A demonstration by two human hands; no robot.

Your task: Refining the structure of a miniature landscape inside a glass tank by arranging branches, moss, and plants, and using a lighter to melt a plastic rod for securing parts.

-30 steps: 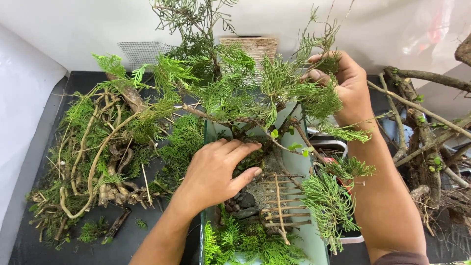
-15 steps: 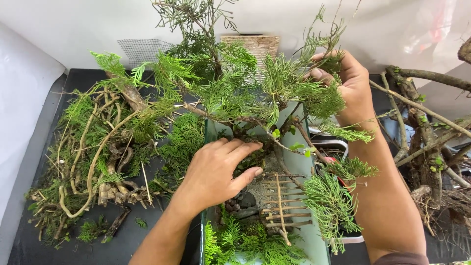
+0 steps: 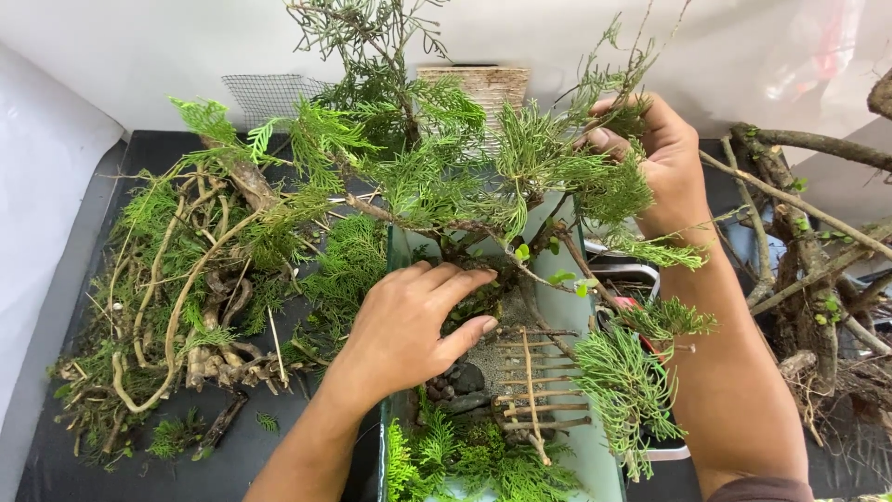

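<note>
Two hands are seen over a green planter: the left hand is pressed flat at the small conifer's base, its top is pinched by the right hand, where thin branches could be snapped by hard bending.

You see green scaly foliage on brown stems, a pale green rectangular pot, a light brown twig ladder, dark grey pebbles, and a black mat.
</note>
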